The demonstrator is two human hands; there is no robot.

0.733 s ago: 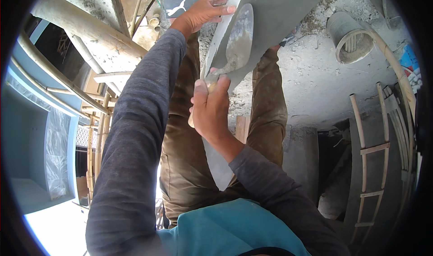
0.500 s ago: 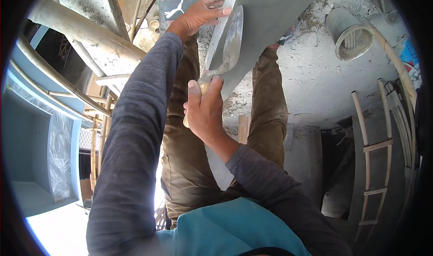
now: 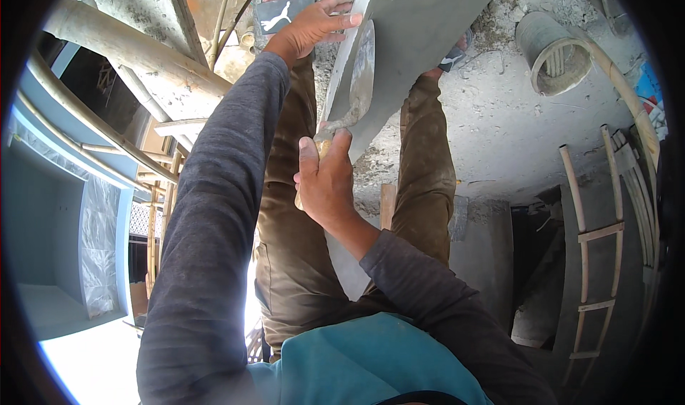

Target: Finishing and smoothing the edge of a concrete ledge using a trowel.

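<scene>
My right hand (image 3: pixel 330 184) is wrapped around the handle of a pointing trowel (image 3: pixel 363 69), its thumb laid along the grip. The narrow, mortar-smeared blade points away from me, along the left edge of a smooth grey cement surface (image 3: pixel 421 34). A pale, thin strip (image 3: pixel 345 55) forms that edge, beside the blade. Farther up, my left hand (image 3: pixel 314 27) rests against the strip with fingers stretched and apart, holding no tool. Whether the blade presses on the cement or the edge, I cannot tell.
My sandalled feet stand either side of the cement surface; the left sandal (image 3: pixel 280 9) shows beside my left hand. A mortar-crusted bucket (image 3: pixel 553 55) lies at the far right. Bamboo poles (image 3: pixel 135 44) cross on the left. A wooden ladder (image 3: pixel 599 232) is at the right.
My right hand and the trowel have slid a little toward me, the blade shifting slightly left toward the strip. My left hand stays in nearly the same place.
</scene>
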